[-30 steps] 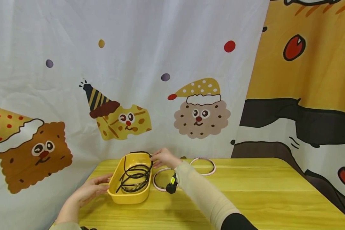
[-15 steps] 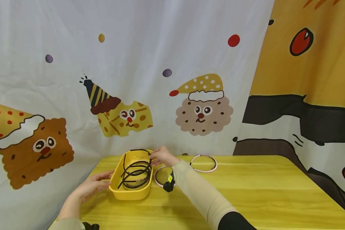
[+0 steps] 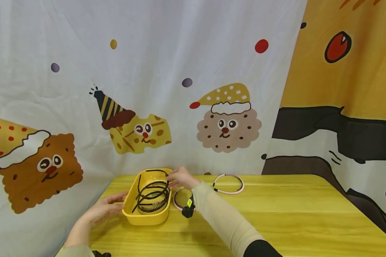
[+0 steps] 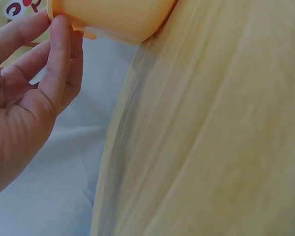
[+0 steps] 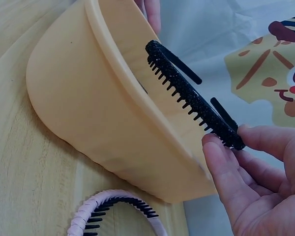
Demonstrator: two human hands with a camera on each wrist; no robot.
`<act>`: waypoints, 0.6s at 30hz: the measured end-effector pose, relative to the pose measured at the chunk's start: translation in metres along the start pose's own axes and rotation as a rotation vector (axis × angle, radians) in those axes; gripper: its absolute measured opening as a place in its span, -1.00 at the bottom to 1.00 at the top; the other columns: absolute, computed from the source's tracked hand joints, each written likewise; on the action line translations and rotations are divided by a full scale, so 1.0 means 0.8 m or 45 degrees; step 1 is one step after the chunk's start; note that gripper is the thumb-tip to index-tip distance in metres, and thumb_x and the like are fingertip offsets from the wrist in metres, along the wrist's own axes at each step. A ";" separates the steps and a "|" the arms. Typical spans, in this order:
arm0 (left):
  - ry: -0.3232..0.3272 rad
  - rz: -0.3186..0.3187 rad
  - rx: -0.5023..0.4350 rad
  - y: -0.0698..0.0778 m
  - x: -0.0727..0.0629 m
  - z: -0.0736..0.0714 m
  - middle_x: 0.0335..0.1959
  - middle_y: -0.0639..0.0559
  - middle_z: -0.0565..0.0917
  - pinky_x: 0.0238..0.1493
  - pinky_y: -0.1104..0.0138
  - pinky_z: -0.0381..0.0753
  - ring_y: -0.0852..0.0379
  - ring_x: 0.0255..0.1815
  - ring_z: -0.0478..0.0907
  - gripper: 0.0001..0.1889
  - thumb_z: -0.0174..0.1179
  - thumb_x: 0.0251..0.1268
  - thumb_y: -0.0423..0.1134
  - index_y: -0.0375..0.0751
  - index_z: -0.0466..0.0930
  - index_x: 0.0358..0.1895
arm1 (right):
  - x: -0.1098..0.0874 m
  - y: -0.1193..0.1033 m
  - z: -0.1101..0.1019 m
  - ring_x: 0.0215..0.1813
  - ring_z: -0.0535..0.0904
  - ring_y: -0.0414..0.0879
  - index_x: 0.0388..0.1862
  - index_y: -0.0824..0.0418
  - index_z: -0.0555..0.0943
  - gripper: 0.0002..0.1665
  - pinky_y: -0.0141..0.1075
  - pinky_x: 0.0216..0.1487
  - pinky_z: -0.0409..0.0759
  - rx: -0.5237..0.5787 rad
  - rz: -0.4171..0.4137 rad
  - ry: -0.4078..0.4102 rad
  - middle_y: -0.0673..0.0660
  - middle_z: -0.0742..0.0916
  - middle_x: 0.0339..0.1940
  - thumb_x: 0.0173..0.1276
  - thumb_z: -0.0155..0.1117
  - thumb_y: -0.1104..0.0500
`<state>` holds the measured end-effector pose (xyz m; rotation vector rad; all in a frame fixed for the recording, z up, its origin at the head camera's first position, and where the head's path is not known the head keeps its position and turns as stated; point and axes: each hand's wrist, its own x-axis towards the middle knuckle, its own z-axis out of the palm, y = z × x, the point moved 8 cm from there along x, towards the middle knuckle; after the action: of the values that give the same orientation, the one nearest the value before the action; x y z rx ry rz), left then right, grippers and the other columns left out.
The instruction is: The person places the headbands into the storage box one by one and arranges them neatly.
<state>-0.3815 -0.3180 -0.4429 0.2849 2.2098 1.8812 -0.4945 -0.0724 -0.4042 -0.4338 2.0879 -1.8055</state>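
My right hand (image 3: 181, 177) pinches a black toothed headband (image 5: 191, 96) between thumb and fingers, at the far right rim of a yellow plastic tub (image 3: 148, 218). In the right wrist view the headband's teeth point toward the tub, and its two ends show behind the band. Several other black headbands (image 3: 152, 205) lie overlapping inside the tub. At the tub's left side, my left hand (image 3: 104, 210) holds the rim; the left wrist view shows its fingertips (image 4: 59, 22) against the rim, part of the hold cut off by the frame.
One pink headband (image 5: 86, 211) with black teeth lies just right of the tub, partly behind my right wrist. Another pink headband (image 3: 229, 193) rests farther right near the back edge of the yellow wooden table (image 3: 296, 214). A printed curtain (image 3: 180, 43) hangs behind.
The headband in my right hand has come slightly lower over the tub's far end. My left hand stays on the tub's left side. The head view has shifted a little.
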 end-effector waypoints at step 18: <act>-0.009 -0.003 -0.017 0.000 0.000 0.000 0.29 -0.41 0.30 0.10 0.30 0.54 0.05 0.12 0.52 -0.28 0.11 0.42 -0.36 -0.56 -0.08 0.47 | 0.003 0.008 0.004 -0.31 0.70 0.18 -0.04 0.55 0.59 -0.72 -0.12 -0.23 0.70 -0.003 0.005 -0.003 0.33 0.71 -0.27 0.36 0.23 0.36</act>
<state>-0.3815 -0.3178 -0.4426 0.2859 2.1909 1.8898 -0.4950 -0.0755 -0.4109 -0.4318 2.0877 -1.7995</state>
